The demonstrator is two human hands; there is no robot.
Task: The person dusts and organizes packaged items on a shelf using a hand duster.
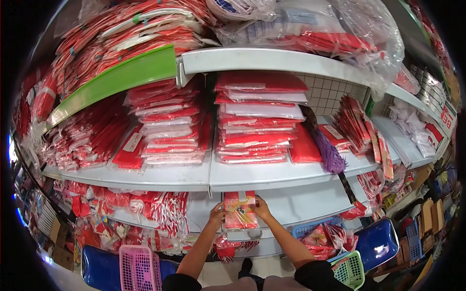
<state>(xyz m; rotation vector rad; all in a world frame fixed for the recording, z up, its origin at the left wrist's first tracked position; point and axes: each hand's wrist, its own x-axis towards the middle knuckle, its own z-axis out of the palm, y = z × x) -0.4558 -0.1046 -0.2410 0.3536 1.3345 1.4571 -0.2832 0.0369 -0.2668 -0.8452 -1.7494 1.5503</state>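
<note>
Between my two hands is a flat red and orange packet (240, 218) in clear plastic, with a pale label near its top and a small printed picture on its front. My left hand (218, 214) grips its left edge with closed fingers. At the right edge, my right hand (262, 207) has hold of it too. The packet is in front of a lower pale shelf (286, 201). Just above it, a tall stack of plastic-wrapped red and white packets (259, 126) rests on the middle shelf (276, 177).
More wrapped packets (167, 128) are stacked to the left. A purple feather duster (331, 150) hangs over the shelf's front. Low down are a pink basket (138, 266), a green basket (350, 271) and a blue basket (318, 223). Blue seats (381, 242) flank me.
</note>
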